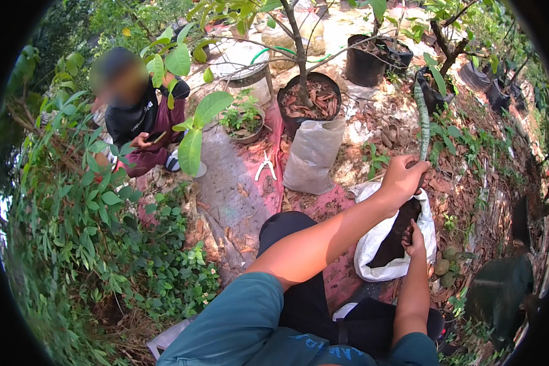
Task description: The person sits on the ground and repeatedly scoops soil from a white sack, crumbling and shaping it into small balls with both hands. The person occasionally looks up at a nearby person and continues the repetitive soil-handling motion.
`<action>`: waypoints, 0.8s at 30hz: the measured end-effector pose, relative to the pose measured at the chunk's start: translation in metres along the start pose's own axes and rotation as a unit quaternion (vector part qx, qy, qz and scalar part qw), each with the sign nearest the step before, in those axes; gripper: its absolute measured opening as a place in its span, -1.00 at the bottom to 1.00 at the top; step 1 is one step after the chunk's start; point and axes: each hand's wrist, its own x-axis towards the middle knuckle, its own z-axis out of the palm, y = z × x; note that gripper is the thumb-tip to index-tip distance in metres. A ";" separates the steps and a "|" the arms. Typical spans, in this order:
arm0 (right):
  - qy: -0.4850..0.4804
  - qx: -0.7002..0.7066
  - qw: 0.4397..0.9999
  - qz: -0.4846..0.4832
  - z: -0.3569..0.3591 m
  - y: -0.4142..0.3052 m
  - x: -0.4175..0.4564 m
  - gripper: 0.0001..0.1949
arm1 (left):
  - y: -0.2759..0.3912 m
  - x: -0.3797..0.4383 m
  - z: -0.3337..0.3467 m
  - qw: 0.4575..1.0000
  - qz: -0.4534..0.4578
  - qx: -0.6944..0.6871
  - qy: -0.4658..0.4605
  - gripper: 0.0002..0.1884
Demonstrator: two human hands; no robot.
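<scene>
My left hand (405, 178) is closed around the lower end of a long, upright, mottled green plant leaf (422, 121), held above the far edge of a white sack (363, 256). Dark soil (393, 238) fills the sack's opening. Over the soil, near the sack's right side, is my right hand (414, 238), fingers curled; whether it holds some soil cannot be told. A filled, translucent plastic bag (313, 158) stands left of the sack. White-handled pruning shears (266, 166) lie on the ground sheet, left of that bag.
A person (139, 110) sits at the left with a phone (156, 137). Beyond the plastic bag stands a black pot (288, 103) with a small tree. A low planted pot (249, 135) and a white-lidded container (240, 59) are farther back. Dense foliage (164, 247) borders the left; coconut-like husks lie right.
</scene>
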 end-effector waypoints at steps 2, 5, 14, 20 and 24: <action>-0.029 0.008 0.998 -0.056 0.019 -0.029 -0.017 -0.64 | -0.006 -0.009 -0.003 0.998 0.009 0.014 -0.062 -0.81; -0.058 -0.043 0.990 -0.121 0.075 -0.079 -0.066 -0.64 | 0.001 -0.003 -0.030 0.999 0.025 0.030 -0.026 -0.81; -0.037 -0.137 0.968 -0.208 0.118 -0.144 -0.166 -0.89 | 0.014 0.005 -0.048 1.000 0.022 0.005 0.008 -0.85; -0.050 -0.062 0.979 -0.188 0.103 -0.127 -0.170 -0.76 | 0.010 0.005 -0.042 0.999 -0.001 0.034 0.020 -0.85; -0.050 -0.108 0.972 -0.203 0.094 -0.118 -0.171 -0.65 | 0.006 0.003 -0.030 0.999 0.002 0.045 0.000 -0.84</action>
